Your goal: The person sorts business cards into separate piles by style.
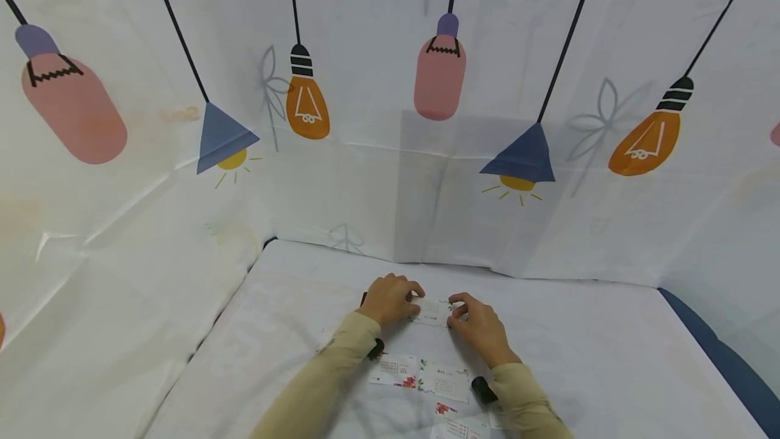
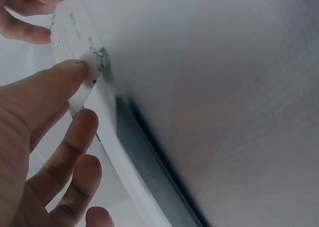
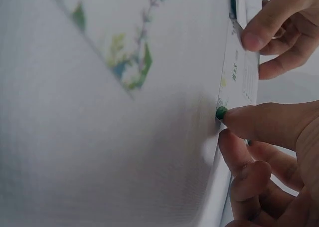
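"How far along is the work looking?"

"Partway, I'd judge. A red-flowered card (image 1: 390, 371) and a leafy card (image 1: 445, 379) are lying side by side on the table (image 1: 609, 358). A third card (image 1: 460, 427) is lying nearer the person, and a fourth card (image 1: 498, 417) is peeking out beside the right sleeve (image 1: 527, 398). The held card (image 1: 434, 314) is sitting beyond them, not yet released. Whether more are waiting, I cannot tell."

"And the grip?"

"The left hand (image 1: 391, 300) is pinching one end between thumb and finger; the right hand (image 1: 480, 332) is pinching the other. Whether its edge is touching the table, I cannot tell."

"Materials?"

"The cards are looking thin, smooth and rectangular, carrying printed sprigs and small text. The white tabletop is showing a fine grain."
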Demonstrator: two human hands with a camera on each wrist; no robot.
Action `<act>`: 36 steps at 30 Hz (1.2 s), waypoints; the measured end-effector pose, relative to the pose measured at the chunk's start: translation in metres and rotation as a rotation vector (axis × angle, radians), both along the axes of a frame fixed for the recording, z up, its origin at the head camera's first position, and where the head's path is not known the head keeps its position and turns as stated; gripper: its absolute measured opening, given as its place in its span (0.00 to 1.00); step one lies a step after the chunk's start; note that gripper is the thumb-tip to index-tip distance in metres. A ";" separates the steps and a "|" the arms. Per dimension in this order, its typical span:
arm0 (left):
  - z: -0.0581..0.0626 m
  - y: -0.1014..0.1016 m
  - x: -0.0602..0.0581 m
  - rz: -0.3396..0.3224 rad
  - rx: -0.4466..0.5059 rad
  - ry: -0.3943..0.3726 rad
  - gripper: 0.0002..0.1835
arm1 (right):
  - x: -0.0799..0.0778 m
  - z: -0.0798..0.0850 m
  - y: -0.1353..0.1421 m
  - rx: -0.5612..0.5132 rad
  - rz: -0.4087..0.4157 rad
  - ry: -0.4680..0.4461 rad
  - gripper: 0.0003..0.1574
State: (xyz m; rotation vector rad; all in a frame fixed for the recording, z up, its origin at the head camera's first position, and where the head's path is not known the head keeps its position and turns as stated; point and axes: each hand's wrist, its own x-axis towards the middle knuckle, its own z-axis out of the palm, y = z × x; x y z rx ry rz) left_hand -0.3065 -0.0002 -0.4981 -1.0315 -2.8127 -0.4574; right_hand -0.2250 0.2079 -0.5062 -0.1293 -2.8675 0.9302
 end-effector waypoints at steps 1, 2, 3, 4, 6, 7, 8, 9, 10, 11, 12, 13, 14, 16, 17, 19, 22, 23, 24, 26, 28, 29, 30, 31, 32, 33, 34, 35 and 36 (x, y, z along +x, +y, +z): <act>0.000 0.000 0.000 -0.002 0.001 0.007 0.15 | -0.001 -0.001 0.000 0.004 0.001 -0.004 0.23; 0.000 0.001 0.000 -0.002 -0.001 0.012 0.14 | -0.001 -0.001 0.000 0.007 -0.001 -0.010 0.23; 0.000 0.001 0.000 -0.002 -0.008 0.019 0.14 | -0.002 -0.001 0.001 0.010 -0.001 -0.012 0.22; 0.001 0.001 0.001 -0.002 -0.014 0.027 0.14 | -0.002 -0.002 0.001 0.015 -0.002 -0.014 0.22; 0.001 0.001 0.001 0.002 -0.027 0.044 0.14 | -0.003 -0.002 0.001 0.025 -0.001 -0.014 0.22; 0.001 0.002 0.002 0.004 -0.035 0.053 0.14 | -0.003 -0.002 0.001 0.031 0.000 -0.014 0.22; 0.001 0.002 0.002 0.008 -0.042 0.058 0.14 | -0.003 -0.001 0.001 0.035 0.003 -0.012 0.22; 0.001 0.002 0.002 0.010 -0.046 0.064 0.14 | -0.003 -0.001 0.001 0.038 0.004 -0.013 0.22; 0.001 0.003 0.003 0.013 -0.049 0.067 0.14 | -0.004 0.000 0.001 0.044 0.006 -0.013 0.22; 0.001 0.003 0.003 0.016 -0.051 0.070 0.14 | -0.004 0.000 0.001 0.050 0.007 -0.012 0.22; 0.000 0.004 0.004 0.019 -0.055 0.076 0.14 | -0.004 0.000 0.000 0.058 0.008 -0.010 0.22; 0.000 0.004 0.004 0.021 -0.058 0.079 0.14 | -0.004 0.000 0.000 0.064 0.008 -0.009 0.22; -0.001 0.004 0.004 0.024 -0.059 0.082 0.15 | -0.004 0.001 0.000 0.071 0.008 -0.007 0.22; -0.002 0.005 0.004 0.029 -0.067 0.090 0.15 | -0.005 0.001 -0.001 0.082 0.005 -0.003 0.21; -0.002 0.005 0.004 0.031 -0.069 0.094 0.15 | -0.005 0.001 -0.001 0.086 0.005 -0.001 0.21; -0.003 0.006 0.003 0.036 -0.074 0.099 0.15 | -0.006 0.000 -0.001 0.092 0.005 0.005 0.21; -0.002 0.007 0.003 0.041 -0.076 0.101 0.15 | -0.006 0.000 -0.001 0.094 0.009 0.016 0.18; -0.002 0.007 0.003 0.041 -0.076 0.104 0.15 | -0.006 0.000 -0.001 0.094 0.010 0.019 0.17; -0.002 0.007 0.003 0.042 -0.077 0.106 0.15 | -0.006 0.000 -0.001 0.093 0.009 0.022 0.17; -0.001 0.007 0.003 0.038 -0.077 0.109 0.14 | -0.006 0.000 -0.001 0.086 0.007 0.024 0.15; -0.001 0.006 0.003 0.032 -0.077 0.108 0.14 | -0.005 -0.001 -0.001 0.078 0.005 0.023 0.15; -0.001 0.006 0.003 0.027 -0.074 0.104 0.14 | -0.005 -0.001 -0.002 0.074 0.005 0.021 0.15; -0.001 0.006 0.003 0.022 -0.067 0.099 0.14 | -0.005 -0.001 -0.002 0.071 0.004 0.019 0.15; -0.002 0.005 0.002 0.017 -0.060 0.095 0.13 | -0.005 -0.001 -0.002 0.068 0.003 0.016 0.15; -0.003 0.005 0.002 0.011 -0.050 0.090 0.13 | -0.005 -0.002 -0.002 0.066 0.004 0.015 0.15; -0.003 0.004 0.002 0.007 -0.044 0.085 0.13 | -0.004 -0.002 -0.002 0.064 0.004 0.016 0.15; -0.004 0.004 0.001 0.004 -0.036 0.082 0.13 | -0.004 -0.002 -0.003 0.062 0.003 0.019 0.15; -0.005 0.003 0.001 0.000 -0.024 0.079 0.13 | -0.003 -0.001 -0.003 0.059 0.001 0.021 0.15; -0.005 0.003 0.001 -0.001 -0.017 0.077 0.13 | -0.003 -0.001 -0.003 0.057 0.000 0.026 0.15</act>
